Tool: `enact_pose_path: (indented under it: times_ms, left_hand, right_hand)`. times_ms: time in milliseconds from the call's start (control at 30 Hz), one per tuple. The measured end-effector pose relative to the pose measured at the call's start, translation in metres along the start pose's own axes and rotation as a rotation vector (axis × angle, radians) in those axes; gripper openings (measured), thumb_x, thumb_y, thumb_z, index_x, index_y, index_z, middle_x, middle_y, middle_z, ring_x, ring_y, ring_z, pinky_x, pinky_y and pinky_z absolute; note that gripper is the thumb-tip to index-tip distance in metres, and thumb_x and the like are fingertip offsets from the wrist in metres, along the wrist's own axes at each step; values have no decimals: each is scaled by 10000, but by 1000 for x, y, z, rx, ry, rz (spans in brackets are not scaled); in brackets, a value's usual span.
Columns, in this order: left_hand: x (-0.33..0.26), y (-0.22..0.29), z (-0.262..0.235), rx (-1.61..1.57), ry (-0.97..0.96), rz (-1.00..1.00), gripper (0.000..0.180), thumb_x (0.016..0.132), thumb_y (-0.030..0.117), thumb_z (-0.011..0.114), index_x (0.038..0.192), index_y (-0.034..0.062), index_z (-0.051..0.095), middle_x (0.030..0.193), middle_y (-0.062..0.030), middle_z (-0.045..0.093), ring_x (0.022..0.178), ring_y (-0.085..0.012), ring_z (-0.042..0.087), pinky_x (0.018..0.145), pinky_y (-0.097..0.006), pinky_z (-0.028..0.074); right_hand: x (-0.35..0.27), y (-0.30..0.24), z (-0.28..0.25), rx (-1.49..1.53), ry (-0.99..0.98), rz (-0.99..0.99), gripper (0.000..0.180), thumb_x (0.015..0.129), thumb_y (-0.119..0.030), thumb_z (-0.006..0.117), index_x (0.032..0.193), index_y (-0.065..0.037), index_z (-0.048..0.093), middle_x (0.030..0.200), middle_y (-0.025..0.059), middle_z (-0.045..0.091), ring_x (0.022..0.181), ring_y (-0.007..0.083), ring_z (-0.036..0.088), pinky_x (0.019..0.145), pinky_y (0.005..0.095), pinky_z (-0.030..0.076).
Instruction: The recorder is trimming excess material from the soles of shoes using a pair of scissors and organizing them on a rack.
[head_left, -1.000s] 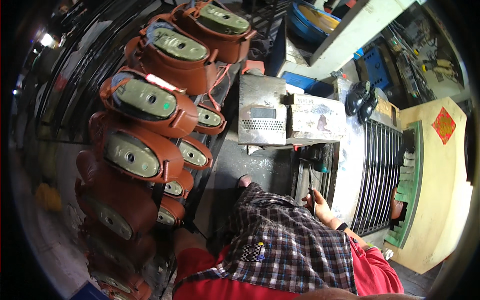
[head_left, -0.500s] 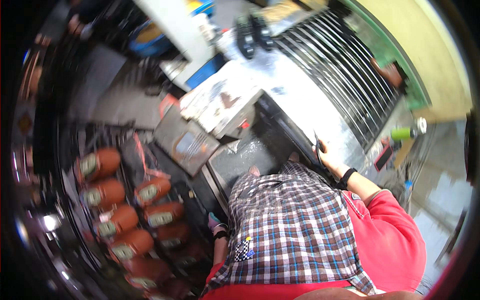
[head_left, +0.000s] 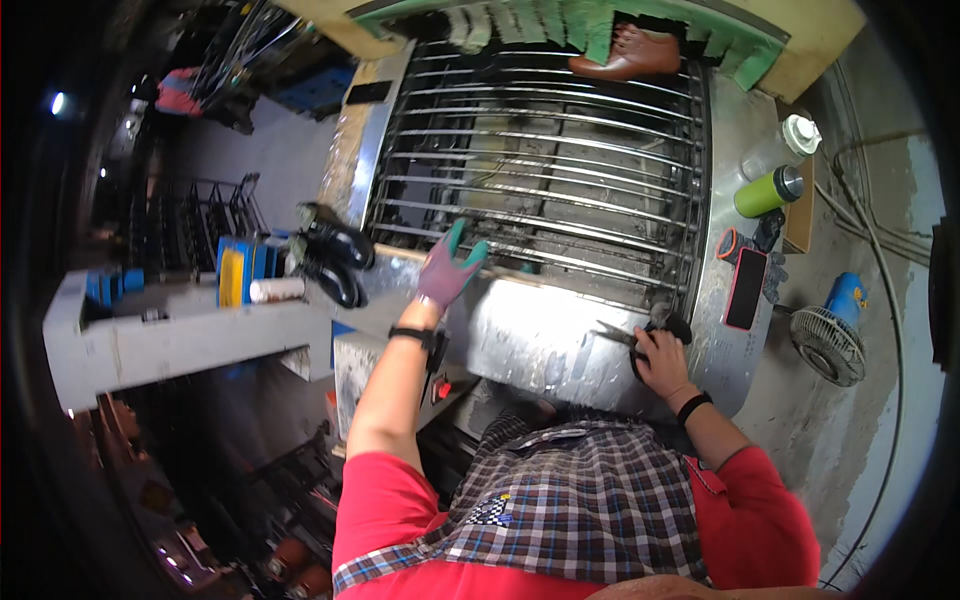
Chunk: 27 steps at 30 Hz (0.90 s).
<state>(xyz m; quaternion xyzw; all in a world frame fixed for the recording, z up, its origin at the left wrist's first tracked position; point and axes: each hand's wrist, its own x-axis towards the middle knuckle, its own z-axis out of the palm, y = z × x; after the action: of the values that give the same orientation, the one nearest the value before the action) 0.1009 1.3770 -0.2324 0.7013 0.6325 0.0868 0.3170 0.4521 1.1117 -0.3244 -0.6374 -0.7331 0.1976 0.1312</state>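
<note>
My left hand (head_left: 452,268), in a grey-pink glove with green fingertips, is stretched over the near edge of a conveyor of metal rods (head_left: 540,190). Its fingers are apart and hold nothing. At the right end of the shiny metal table (head_left: 540,335), my bare right hand (head_left: 662,362) is closed around a pair of dark scissors (head_left: 615,331), blades pointing left. A small dark thing (head_left: 672,322) lies by that hand; its kind is unclear. On the conveyor's far end a brown leather shoe (head_left: 632,54) rests by green strip curtains (head_left: 540,25).
Left of the conveyor stands a pair of black shoes (head_left: 335,255). Along the right ledge are a green bottle (head_left: 768,192), a clear bottle with white cap (head_left: 795,138) and a phone (head_left: 746,288). A fan (head_left: 828,342) stands farther right. A white machine arm (head_left: 190,350) juts at left.
My view has turned from the rack of brown shoes at left to face the conveyor. My left hand has come up from my side to the conveyor's edge; the right still holds the scissors.
</note>
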Motion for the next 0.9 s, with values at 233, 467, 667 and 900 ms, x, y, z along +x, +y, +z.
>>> enact_pose_path:
  times_ms: [233, 467, 667, 900]
  left_hand:
    - [227, 138, 62, 248, -240, 280, 896, 805, 604, 629, 1459, 57, 350, 1416, -235, 446, 1319, -354, 431, 1111, -392, 333]
    - [381, 244, 114, 306, 106, 362, 1218, 637, 745, 684, 1473, -32, 257, 1476, -275, 338, 1360, -374, 377, 1110, -388, 345]
    - [437, 239, 131, 58, 15, 266, 1130, 586, 644, 789, 1368, -43, 350, 1347, -226, 466, 1259, -314, 471, 1036, -375, 407]
    - [344, 244, 139, 290, 225, 554, 1033, 523, 593, 867, 1278, -4, 492, 1192, -194, 609, 1098, -301, 612, 949, -386, 491]
  right_hand:
    - [0, -19, -1, 192, 45, -33, 519, 727, -295, 698, 1235, -234, 609, 813, 24, 540, 739, 247, 533, 621, 387, 419]
    - [-6, -36, -2, 257, -20, -38, 583, 720, -277, 719, 1287, -297, 581, 688, 5, 515, 596, 187, 556, 489, 352, 460]
    - [5, -46, -22, 271, 3, -36, 489, 773, -301, 703, 1253, -324, 610, 685, -33, 483, 579, 147, 541, 476, 311, 443]
    - [1, -36, -18, 266, -43, -22, 510, 786, -299, 697, 1281, -327, 580, 691, -27, 488, 612, 149, 556, 487, 318, 451]
